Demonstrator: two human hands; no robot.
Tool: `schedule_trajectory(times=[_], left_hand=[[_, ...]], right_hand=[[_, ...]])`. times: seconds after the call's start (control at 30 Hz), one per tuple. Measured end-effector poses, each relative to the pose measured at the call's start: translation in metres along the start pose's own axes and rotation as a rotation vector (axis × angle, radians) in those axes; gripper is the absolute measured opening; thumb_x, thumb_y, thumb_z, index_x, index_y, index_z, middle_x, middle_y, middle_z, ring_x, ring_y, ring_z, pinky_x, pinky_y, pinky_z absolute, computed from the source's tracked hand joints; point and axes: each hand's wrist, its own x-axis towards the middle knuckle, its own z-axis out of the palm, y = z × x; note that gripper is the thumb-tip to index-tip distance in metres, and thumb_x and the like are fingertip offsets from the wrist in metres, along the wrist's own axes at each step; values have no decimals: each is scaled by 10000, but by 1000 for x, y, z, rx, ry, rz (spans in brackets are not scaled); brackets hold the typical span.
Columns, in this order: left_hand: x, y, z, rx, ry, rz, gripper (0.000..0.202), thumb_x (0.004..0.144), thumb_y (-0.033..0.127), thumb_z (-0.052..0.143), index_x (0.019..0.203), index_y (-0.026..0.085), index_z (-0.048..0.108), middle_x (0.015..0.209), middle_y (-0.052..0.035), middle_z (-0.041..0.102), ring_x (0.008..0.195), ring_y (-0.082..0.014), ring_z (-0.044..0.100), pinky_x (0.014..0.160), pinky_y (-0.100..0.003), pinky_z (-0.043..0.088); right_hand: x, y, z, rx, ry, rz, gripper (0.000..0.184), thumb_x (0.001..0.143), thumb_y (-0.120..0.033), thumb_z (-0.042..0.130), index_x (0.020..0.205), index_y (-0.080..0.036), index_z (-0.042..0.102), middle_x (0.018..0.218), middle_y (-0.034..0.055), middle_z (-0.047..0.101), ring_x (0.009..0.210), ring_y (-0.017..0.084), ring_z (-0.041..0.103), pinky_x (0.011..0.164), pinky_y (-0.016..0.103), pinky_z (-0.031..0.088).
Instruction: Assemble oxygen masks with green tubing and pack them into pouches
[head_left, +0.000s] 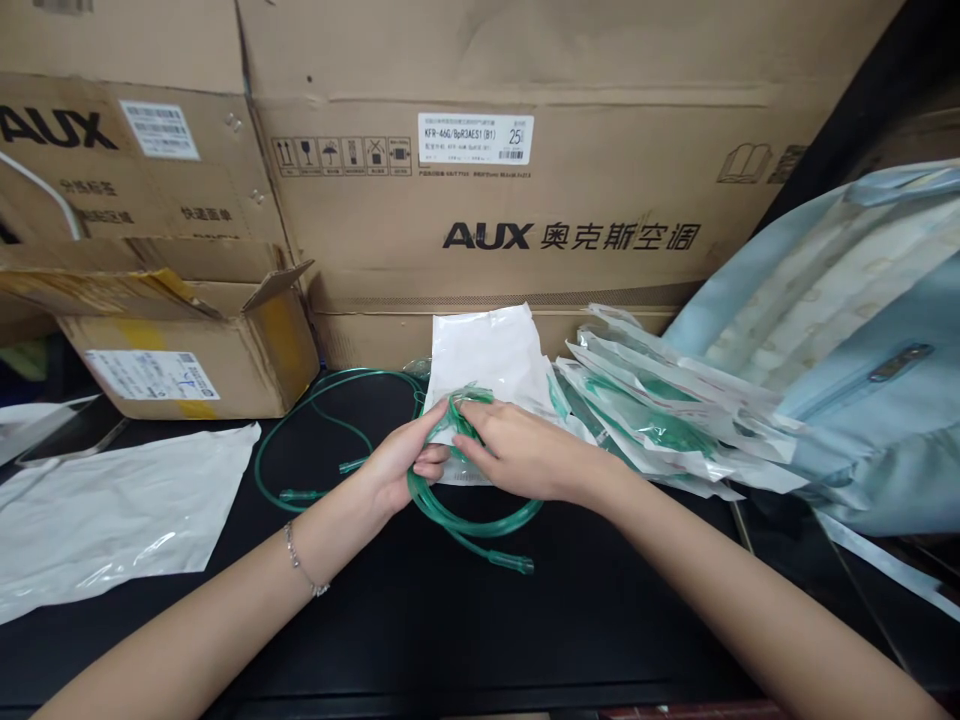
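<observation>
My left hand and my right hand meet at the middle of a black table. Both are closed on a coil of green tubing at the mouth of a white plastic pouch. The left fingers pinch the coil and the pouch's edge. The right fingers press on the tubing from above. A loop of the coil hangs out toward me, with a connector end lying on the table. A second loose green tube lies in a loop to the left of my hands.
Several sealed pouches with green tubing are stacked at right, beside a light blue bag. An empty clear pouch lies at left. Large AUX cardboard boxes stand behind, with an open small box at left.
</observation>
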Motion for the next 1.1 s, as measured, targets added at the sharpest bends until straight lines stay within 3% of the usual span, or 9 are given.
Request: schedule_trajectory(times=[0.1,0.23,0.37,0.43,0.57,0.7,0.8,0.93,1.1], left_hand=[[-7,3,3,-29,-14,-25,185,854,294,480,740,156,527,460,79,319,299,9,232,264,-68,151],[-15,7,4,30,-65,-33,224,867,291,430,720,152,526,505,43,427,325,-27,329,271,-109,257],[-18,9,0,101,-98,-32,248,880,272,384,826,121,572,696,-67,621,556,-126,579,538,-269,522],[-18,9,-4,123,-119,-39,258,880,275,384,880,106,579,818,-124,658,725,-183,633,641,-321,529],[-20,3,-11,187,-130,-33,233,857,274,442,940,110,585,937,-159,664,851,-231,644,682,-334,517],[-24,-4,-14,240,-196,17,211,825,265,516,946,115,604,1016,-161,652,926,-234,627,755,-345,509],[-22,-7,-17,232,-105,71,183,819,236,523,889,101,626,990,-151,663,874,-215,641,750,-329,519],[-14,-8,-22,247,68,105,214,815,286,532,883,112,636,900,-121,683,810,-192,649,660,-295,540],[-8,-10,-24,316,219,131,242,778,326,571,903,130,636,725,-80,683,706,-169,653,503,-212,508]], right_hand=[[-3,1,-1,-40,3,-53,198,859,-213,471,1010,-95,519,906,131,626,829,222,603,681,303,433],[0,4,10,-147,58,46,185,872,-128,414,1020,-108,524,867,123,642,820,229,623,639,296,442],[5,7,21,-172,79,207,232,829,-76,411,1014,-120,545,765,95,650,726,225,636,587,279,435],[8,9,26,-166,82,259,230,835,-85,387,974,-120,566,721,96,649,685,225,635,565,279,430],[17,18,35,-149,85,320,264,823,-67,357,937,-112,591,744,120,665,688,229,641,574,282,438],[29,25,42,-124,79,345,356,769,-15,368,1061,-94,555,857,133,675,760,214,641,639,276,456],[36,24,41,-91,43,287,356,824,-95,366,1149,-95,512,964,129,666,848,205,631,690,272,470],[29,15,32,-86,-20,168,360,860,-190,399,1186,-82,510,1212,157,552,1126,224,502,898,302,409],[7,-5,22,-103,-82,156,290,808,-48,415,1021,-33,612,1011,206,634,993,251,583,807,314,451]])
